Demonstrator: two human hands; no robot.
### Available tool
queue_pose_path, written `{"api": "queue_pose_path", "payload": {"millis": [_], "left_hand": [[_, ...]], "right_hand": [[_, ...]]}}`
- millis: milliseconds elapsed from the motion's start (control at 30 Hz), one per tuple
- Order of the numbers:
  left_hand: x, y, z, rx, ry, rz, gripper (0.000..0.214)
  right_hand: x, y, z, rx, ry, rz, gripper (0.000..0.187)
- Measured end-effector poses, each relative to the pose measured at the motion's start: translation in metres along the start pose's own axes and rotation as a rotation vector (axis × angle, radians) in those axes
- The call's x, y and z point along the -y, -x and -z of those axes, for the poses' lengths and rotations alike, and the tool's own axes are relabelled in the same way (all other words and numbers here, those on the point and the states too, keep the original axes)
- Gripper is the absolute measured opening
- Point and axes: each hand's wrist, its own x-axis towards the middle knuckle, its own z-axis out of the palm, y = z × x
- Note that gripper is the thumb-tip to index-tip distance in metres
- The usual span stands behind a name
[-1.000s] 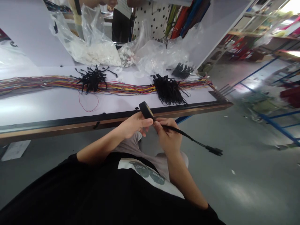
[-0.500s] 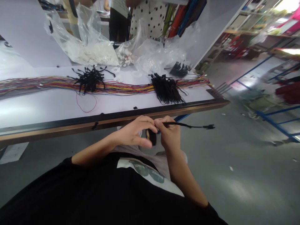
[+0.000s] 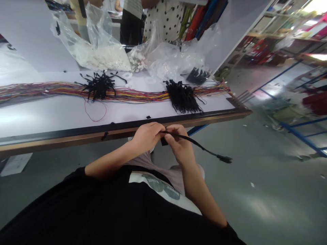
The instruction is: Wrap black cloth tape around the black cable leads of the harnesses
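A thin black cable (image 3: 192, 141) runs between my hands and out to the right, ending in a black connector (image 3: 224, 159) that hangs over the floor. My left hand (image 3: 146, 137) pinches the cable near its left end, fingertips together. Close beside it, my right hand (image 3: 181, 144) is closed on the same cable between thumb and fingers. Below the fingertips shows a small black piece (image 3: 164, 141), perhaps a roll of tape, mostly hidden by the left hand. Both hands are just in front of the table edge, above my lap.
On the white table (image 3: 127, 114) lie a long bundle of coloured wires (image 3: 138, 96) and two piles of black cables, one left (image 3: 99, 86) and one right (image 3: 182, 97). Clear plastic bags (image 3: 102, 58) stand behind. Someone in a dotted top (image 3: 163, 20) is across the table.
My left fingers have closed in on the cable beside the right hand. The connector end has swung downward, and the black roll-like piece is now more hidden.
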Motion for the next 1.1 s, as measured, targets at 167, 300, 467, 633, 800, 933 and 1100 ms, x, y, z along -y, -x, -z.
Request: {"api": "queue_pose_path", "payload": {"millis": [167, 300, 467, 633, 800, 933, 1100], "left_hand": [[0.006, -0.003, 0.003, 0.128, 0.137, 0.200, 0.015], [0.012, -0.002, 0.001, 0.230, 0.245, 0.262, 0.022], [0.010, 0.003, -0.002, 0.265, 0.499, 0.438, 0.019], [0.000, 0.009, 0.005, 0.276, 0.692, 0.633, 0.013], [0.003, 0.011, 0.008, 0.358, 0.576, 0.671, 0.023], [0.014, 0.014, 0.002, 0.426, 0.508, 0.632, 0.023], [0.026, 0.020, -0.004, 0.520, 0.471, 0.496, 0.021]], "right_hand": [[0.009, -0.002, 0.005, 0.279, 0.436, -0.081, 0.018], [0.020, -0.005, 0.003, 0.377, 0.843, 0.032, 0.018], [0.016, -0.006, 0.002, 0.329, 1.104, 0.299, 0.024], [0.006, -0.005, 0.003, 0.369, 1.144, 0.456, 0.025], [0.003, 0.000, -0.001, 0.471, 1.158, 0.509, 0.025], [0.000, 0.001, 0.000, 0.504, 1.122, 0.520, 0.028], [0.000, 0.000, 0.002, 0.563, 1.108, 0.453, 0.024]]}}
